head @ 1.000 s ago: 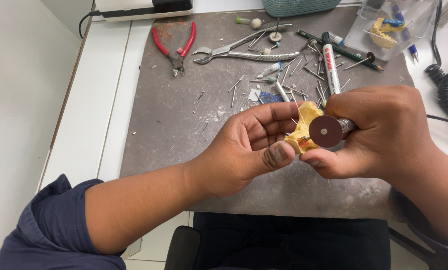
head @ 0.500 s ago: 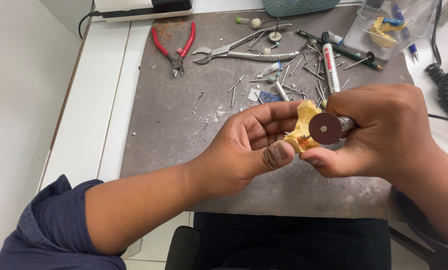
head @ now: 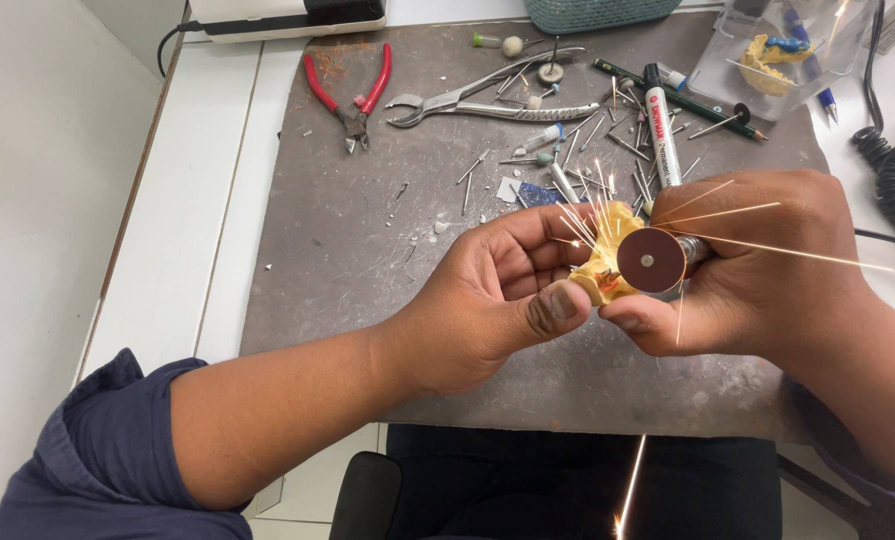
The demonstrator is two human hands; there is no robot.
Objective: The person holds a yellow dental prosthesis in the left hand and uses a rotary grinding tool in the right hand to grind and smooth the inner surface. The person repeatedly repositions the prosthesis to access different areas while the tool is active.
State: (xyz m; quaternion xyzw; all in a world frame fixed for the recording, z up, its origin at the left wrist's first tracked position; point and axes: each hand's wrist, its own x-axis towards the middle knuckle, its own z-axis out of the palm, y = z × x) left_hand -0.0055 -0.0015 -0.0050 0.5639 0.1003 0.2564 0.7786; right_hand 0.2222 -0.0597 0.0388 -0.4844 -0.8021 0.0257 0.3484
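A: Item in hand?
B: Yellow dental cast [head: 603, 268], centre right of frame, pinched in the left hand [head: 487, 300] fingers. Right hand [head: 757, 265] fingers closed around a rotary handpiece; its brown cutting disc [head: 651, 260] touches the cast, sparks flying.
A: Progress?
B: Cutting under way, judged unfinished; the depth of the cut can't be read.
A: Containers?
B: Clear plastic box [head: 727, 60], upper right: another yellow cast with a blue piece. Teal basket [head: 597, 12], top edge: contents hidden. Loose burs on the counter [head: 347, 230].
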